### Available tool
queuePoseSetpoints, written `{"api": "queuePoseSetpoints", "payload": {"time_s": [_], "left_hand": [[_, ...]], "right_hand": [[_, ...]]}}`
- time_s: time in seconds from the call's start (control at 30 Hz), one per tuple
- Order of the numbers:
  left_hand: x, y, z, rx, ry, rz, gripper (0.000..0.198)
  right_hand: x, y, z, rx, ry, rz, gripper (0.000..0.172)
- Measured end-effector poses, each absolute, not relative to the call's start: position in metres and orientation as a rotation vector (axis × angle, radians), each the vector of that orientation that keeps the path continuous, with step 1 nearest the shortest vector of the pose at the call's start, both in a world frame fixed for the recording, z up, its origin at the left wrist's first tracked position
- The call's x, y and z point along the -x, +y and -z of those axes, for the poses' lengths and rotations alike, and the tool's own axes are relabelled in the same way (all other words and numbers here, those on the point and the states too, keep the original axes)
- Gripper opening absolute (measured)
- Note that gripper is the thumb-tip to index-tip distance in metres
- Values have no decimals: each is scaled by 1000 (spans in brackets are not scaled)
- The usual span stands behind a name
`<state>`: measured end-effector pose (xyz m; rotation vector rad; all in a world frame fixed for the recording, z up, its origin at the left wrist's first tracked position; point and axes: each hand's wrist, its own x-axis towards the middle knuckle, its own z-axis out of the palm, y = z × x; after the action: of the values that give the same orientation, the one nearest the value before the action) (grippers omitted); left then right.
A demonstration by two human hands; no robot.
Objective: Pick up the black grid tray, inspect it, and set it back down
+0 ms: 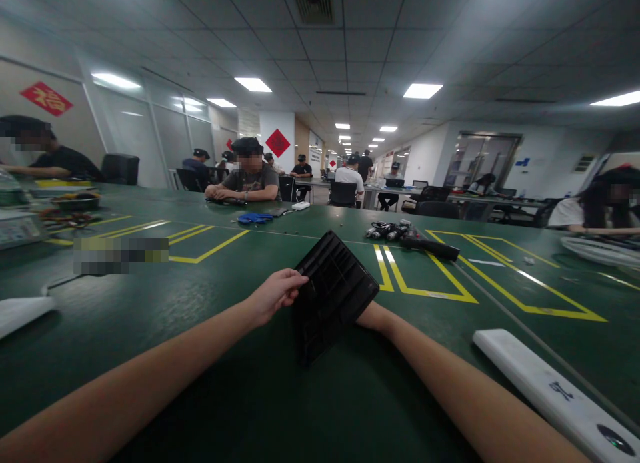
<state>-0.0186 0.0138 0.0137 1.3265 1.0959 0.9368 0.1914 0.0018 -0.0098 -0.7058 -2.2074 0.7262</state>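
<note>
A dark black rectangular panel (337, 290) with raised ribs and recesses is held tilted above the green table, in front of me. My left hand (280, 293) is closed, thumb and fingers pinched together at the panel's left edge. From the right, my right hand (373, 316) reaches behind the panel and holds it up; its fingers are hidden by it. Whether anything small is between my left fingertips and the panel is too dark to tell.
Yellow tape rectangles mark the green table (240, 296). A white long device (550, 390) lies at the right, a bundle of black cables and a dark tube (430, 246) beyond. Blue gloves (255, 218) lie farther back. Across the table sits a person (245, 176).
</note>
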Motion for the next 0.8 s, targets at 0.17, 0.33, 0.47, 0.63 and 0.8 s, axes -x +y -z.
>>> {"api": "queuePoseSetpoints", "payload": {"time_s": [0.17, 0.33, 0.47, 0.63, 0.8], "left_hand": [[19, 14, -5, -1919, 1231, -811, 47], [19, 10, -5, -2311, 1297, -780, 48], [15, 3, -14, -2524, 1369, -783, 38], [34, 18, -33, -2471, 1738, -870, 40], [93, 49, -51, -2170, 2345, -709, 52]], "right_hand": [[-192, 5, 13, 652, -2203, -727, 41], [-190, 4, 13, 652, -2214, -696, 38], [-188, 6, 11, 637, -2253, -719, 34], [-210, 27, -2, 1004, -2201, -470, 38], [-269, 45, -11, 1780, -1947, -3, 42]]}}
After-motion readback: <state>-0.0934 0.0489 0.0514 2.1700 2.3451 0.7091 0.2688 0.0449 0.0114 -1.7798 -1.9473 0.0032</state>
